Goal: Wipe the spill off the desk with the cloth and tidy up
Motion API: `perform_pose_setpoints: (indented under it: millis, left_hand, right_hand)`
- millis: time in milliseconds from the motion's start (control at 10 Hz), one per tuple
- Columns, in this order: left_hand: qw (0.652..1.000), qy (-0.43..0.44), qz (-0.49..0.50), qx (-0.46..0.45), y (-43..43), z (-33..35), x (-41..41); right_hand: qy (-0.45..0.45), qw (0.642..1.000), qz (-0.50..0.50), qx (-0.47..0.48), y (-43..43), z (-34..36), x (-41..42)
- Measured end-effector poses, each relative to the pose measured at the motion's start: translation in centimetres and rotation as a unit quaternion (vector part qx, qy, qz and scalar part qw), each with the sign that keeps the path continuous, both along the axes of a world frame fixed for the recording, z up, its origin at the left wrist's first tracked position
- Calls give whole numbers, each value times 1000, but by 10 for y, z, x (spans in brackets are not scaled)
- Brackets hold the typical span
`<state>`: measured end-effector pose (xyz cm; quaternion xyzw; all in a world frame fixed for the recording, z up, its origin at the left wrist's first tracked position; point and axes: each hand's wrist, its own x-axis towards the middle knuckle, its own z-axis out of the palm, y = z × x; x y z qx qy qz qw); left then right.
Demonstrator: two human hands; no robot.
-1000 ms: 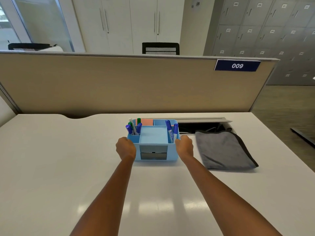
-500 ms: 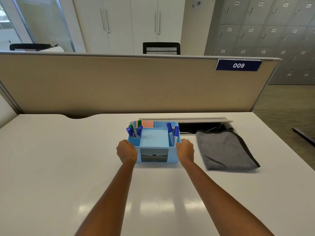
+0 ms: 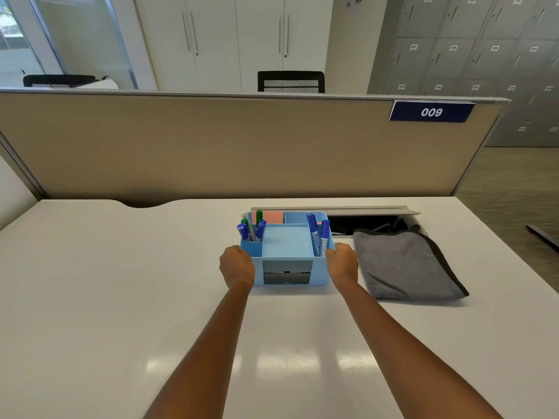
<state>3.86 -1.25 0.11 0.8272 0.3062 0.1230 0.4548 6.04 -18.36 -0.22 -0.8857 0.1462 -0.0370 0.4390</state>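
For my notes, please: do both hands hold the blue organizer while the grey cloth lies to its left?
Not quite: the head view shows the grey cloth lying right of the blue organizer; left hand and right hand do hold it.

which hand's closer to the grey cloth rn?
Right. The right hand holds the blue organizer's right side, right next to the grey cloth's left edge. The left hand holds the opposite side, with the organizer between it and the cloth.
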Motion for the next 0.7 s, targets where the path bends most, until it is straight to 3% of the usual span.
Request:
perform_pose_setpoints:
  millis: [400, 600, 700]
  left_hand:
    - [1000, -8, 2, 17, -1, -4, 0]
    - [999, -18, -35, 20, -2, -8, -12]
    - [995, -14, -84, 49, -1, -19, -25]
  right_hand:
    - [15, 1000, 11, -20, -2, -2, -2]
    - [12, 985, 74, -157, -7, 7, -14]
    - [-44, 987, 60, -145, -10, -6, -24]
